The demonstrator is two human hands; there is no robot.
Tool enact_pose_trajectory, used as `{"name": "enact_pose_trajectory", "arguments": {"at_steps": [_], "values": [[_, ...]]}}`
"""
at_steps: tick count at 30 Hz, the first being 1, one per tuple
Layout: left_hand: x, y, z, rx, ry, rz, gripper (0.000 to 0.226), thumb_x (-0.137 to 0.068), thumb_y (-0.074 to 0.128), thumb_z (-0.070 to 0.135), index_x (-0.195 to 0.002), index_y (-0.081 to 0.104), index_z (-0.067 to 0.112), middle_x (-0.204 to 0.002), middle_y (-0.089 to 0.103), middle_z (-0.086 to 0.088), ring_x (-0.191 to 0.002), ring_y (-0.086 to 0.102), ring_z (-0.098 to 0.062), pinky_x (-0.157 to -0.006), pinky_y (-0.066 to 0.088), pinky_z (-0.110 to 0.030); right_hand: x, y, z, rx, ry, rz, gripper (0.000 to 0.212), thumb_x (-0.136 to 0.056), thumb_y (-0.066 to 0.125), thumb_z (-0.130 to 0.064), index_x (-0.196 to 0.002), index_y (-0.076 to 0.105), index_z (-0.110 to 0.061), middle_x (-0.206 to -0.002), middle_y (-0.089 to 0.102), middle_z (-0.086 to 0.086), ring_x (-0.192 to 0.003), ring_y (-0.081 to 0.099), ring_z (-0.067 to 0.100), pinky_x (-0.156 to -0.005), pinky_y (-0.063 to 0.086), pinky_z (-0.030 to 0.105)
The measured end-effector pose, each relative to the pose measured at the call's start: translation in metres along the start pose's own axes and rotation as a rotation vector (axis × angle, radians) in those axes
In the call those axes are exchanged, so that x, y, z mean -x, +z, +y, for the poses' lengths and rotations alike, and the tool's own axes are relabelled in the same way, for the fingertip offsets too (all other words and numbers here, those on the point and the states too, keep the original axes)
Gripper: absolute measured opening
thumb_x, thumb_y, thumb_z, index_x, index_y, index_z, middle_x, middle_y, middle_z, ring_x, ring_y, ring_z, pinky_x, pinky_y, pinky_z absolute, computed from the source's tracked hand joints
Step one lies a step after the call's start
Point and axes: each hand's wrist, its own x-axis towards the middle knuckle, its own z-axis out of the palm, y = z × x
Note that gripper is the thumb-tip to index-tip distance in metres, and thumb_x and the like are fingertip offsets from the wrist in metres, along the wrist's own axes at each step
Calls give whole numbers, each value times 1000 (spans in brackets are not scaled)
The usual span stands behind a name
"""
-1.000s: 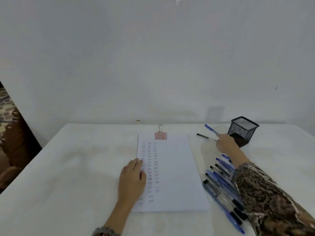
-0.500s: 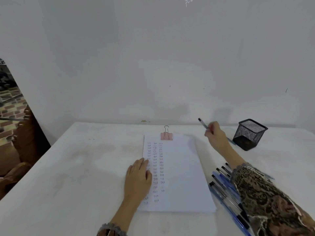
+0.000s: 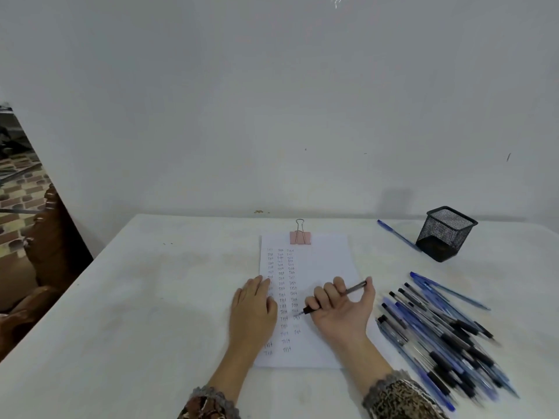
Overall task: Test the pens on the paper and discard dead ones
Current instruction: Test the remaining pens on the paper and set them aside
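The right hand (image 3: 338,309) curls its fingers round a pen (image 3: 354,288), tip down at the paper (image 3: 323,261) beside the third column of scribbled words; whether it touches I cannot tell. The left hand (image 3: 252,309), fingers straight, presses the paper's left edge. Three columns of marks suggest many pens are already tried, and the third is only part filled. Just right of the right hand lies a pile of pens (image 3: 438,337); tested or not, I cannot say. Farther off to the right, a mesh cup (image 3: 446,234) stands on the worktop (image 3: 151,297), one blue pen (image 3: 396,234) beside it.
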Motion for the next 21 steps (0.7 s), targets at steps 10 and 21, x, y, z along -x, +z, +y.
{"name": "enact_pose_trajectory", "arguments": {"at_steps": [10, 21], "values": [[0, 0, 0, -19, 1, 4, 45, -96, 34, 23, -141, 34, 19, -150, 28, 3, -139, 21, -11, -116, 11, -30, -4, -5, 11, 379, -21, -7, 64, -96, 27, -52, -89, 69, -3, -64, 59, 11, -45, 54, 16, -44, 47, 21], [1, -1, 1, -21, 14, 11, 45, -95, 35, 22, -140, 36, 16, -149, 31, 1, -138, 24, -13, -116, 13, -31, 13, -23, 27, 1287, -461, -101, 51, -74, 60, 16, -55, 30, -21, -60, 32, -4, -48, 29, 5, -51, 29, 19]]}}
